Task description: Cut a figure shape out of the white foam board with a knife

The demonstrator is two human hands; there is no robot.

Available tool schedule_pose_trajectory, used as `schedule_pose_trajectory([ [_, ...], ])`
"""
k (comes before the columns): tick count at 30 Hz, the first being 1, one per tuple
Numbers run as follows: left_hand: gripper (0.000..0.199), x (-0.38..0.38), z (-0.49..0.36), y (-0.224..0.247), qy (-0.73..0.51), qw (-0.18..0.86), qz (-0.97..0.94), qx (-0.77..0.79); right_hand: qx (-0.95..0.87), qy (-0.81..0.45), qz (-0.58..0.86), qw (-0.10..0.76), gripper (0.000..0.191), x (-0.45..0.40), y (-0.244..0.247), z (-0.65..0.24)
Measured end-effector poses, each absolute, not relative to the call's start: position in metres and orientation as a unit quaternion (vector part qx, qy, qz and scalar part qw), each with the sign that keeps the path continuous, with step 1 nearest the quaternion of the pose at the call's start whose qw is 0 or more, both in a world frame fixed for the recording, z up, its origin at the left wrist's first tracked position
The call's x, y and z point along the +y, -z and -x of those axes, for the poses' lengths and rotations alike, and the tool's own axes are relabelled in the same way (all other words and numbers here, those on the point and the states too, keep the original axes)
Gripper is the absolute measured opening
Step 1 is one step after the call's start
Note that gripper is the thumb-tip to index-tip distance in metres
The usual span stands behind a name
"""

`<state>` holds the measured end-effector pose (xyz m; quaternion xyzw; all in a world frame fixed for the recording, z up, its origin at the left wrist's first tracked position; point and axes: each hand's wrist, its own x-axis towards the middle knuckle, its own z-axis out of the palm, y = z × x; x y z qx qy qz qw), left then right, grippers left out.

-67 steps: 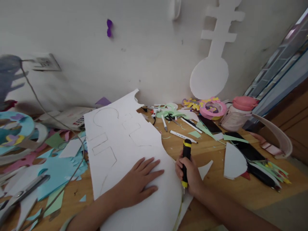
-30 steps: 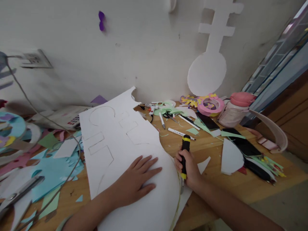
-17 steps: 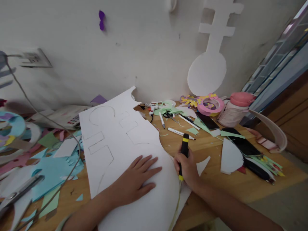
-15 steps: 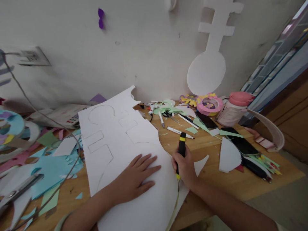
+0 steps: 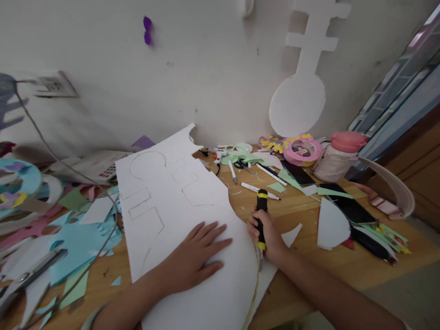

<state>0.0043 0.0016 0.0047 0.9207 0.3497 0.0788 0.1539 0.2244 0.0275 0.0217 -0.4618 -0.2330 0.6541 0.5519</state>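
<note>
White board (image 5: pixel 172 215), marked with pencil outlines, lies across the near middle of the wooden table (image 5: pixel 319 272), its far end reaching toward the wall. In the head view, the left hand (image 5: pixel 197 256) rests palm down on it, fingers spread wide, gripping nothing. On the right, the right hand (image 5: pixel 271 236) is closed around a black and yellow cutter (image 5: pixel 261 201), its blade pointing down at the board's curved right edge; whether it touches cannot be told. A pointed white piece (image 5: pixel 292 233) juts out just right of that hand. Farther off lie a capless marker (image 5: pixel 260 190) and, to the right, a phone (image 5: pixel 354 208). At the near left, large scissors (image 5: pixel 32 275) lie beside blue paper (image 5: pixel 74 252). Against the far wall stands a white cutout (image 5: pixel 297 105) with a round base.
</note>
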Motion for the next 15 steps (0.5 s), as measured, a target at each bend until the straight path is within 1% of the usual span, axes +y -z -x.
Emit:
schedule_pose_trajectory([
  [8, 0.049, 0.0020, -0.0037, -0.0046, -0.053, 0.155, -0.922, 0.352, -0.253, -0.636, 0.469, 0.558, 0.031, 0.0300, -0.0232, -0.2235],
  [15, 0.048, 0.0030, -0.0041, -0.0052, -0.062, 0.171, -0.917, 0.354, -0.307, -0.601, 0.476, 0.564, 0.027, 0.0230, -0.0213, -0.2187],
])
